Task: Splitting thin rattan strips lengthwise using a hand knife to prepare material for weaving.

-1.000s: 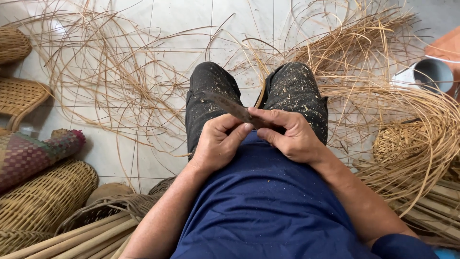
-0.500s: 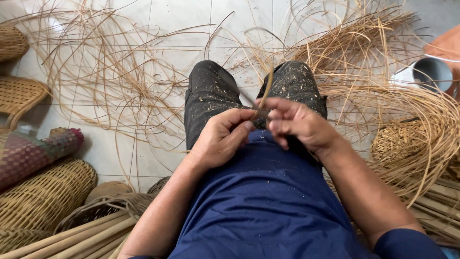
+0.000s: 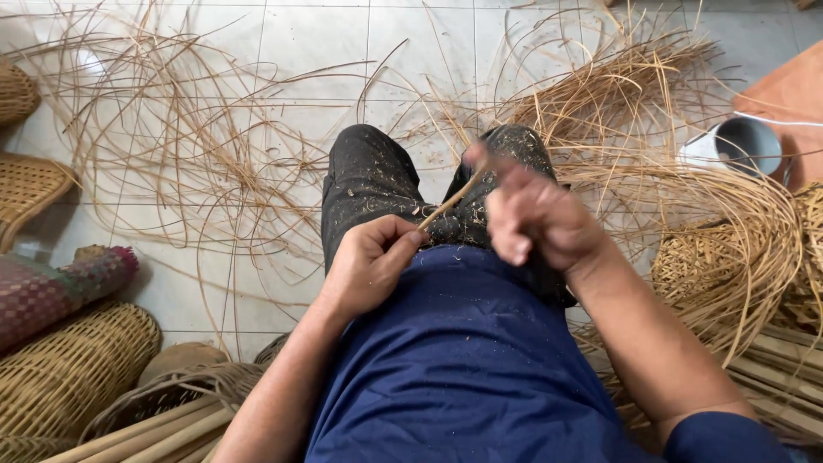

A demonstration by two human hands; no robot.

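Observation:
I sit on a tiled floor with my knees drawn up in dark, shaving-flecked trousers [image 3: 377, 184]. My left hand [image 3: 370, 267] is closed near my lap and pinches the lower end of a thin pale cane strip [image 3: 450, 201]. The strip slants up to the right across my knees. Blurred, my right hand [image 3: 533, 216] is raised over my right knee, and its thumb and fingers grip the strip's upper end. The hands are about a hand's width apart.
Loose cane strips [image 3: 197, 163] sprawl over the floor ahead and pile thickly at right [image 3: 737, 257]. Woven baskets [image 3: 73, 369] and a rolled patterned mat [image 3: 60, 287] lie at left, cane poles [image 3: 146, 437] at bottom left. A grey-white cylinder [image 3: 739, 144] stands at right.
My hands were close together over my lap, working the strip. The right hand has since swept up and to the right along it, and the hands are now apart.

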